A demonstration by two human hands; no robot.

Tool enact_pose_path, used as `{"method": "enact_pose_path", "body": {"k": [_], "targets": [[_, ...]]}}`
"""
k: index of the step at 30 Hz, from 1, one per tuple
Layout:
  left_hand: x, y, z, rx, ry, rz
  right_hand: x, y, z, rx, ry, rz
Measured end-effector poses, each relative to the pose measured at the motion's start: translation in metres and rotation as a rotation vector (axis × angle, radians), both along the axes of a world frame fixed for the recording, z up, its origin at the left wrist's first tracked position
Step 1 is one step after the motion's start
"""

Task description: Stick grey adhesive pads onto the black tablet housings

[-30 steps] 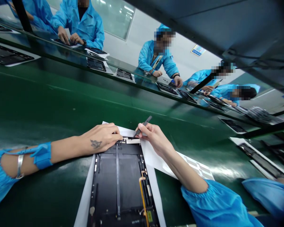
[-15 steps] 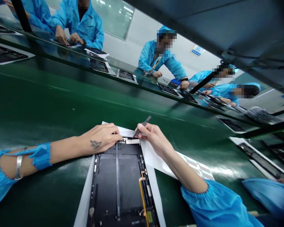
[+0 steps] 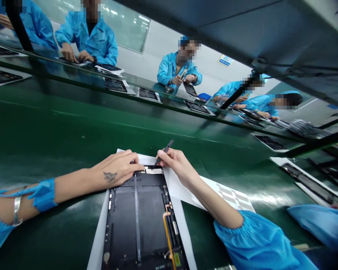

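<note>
While 1 hand holds tweezers, a tablet housing holds orange cable.

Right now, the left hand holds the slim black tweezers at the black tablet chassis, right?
No: the head view shows the right hand holding the slim black tweezers at the black tablet chassis, not the tattooed left hand.

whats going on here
A person in a blue smock is working on a flat black rectangular electronic panel, which lies on white paper on a green conveyor belt. The right hand holds slim black tweezers, their tips at the panel's top edge, and the left hand rests at that edge. A co-worker in blue works across the belt.
</note>
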State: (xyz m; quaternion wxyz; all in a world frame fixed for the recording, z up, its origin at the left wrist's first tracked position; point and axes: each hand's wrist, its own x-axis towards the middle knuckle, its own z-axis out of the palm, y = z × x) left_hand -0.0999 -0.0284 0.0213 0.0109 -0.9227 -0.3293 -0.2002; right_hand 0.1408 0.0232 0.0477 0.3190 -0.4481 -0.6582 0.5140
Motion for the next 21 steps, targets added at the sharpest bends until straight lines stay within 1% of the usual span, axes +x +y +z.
{"method": "enact_pose_path", "body": {"k": [4, 6, 9, 13, 16, 21], "targets": [[-0.001, -0.001, 0.005, -0.011, 0.045, 0.015, 0.002, 0.0, -0.001, 0.18, -0.08, 0.026], [-0.001, -0.002, 0.008, -0.018, 0.074, 0.024, 0.003, -0.003, -0.001, 0.257, -0.098, 0.001], [-0.001, -0.004, 0.01, -0.023, 0.067, 0.015, 0.001, -0.013, 0.0, 0.362, -0.068, -0.039], [-0.001, -0.004, 0.01, 0.005, 0.039, 0.008, -0.004, -0.026, -0.003, 0.508, -0.104, 0.023], [0.0, -0.004, 0.009, 0.019, 0.039, 0.008, -0.006, -0.028, -0.006, 0.595, -0.124, 0.057], [0.0, -0.004, 0.009, 0.023, 0.05, 0.007, -0.004, -0.026, -0.006, 0.665, -0.118, 0.136]]}}
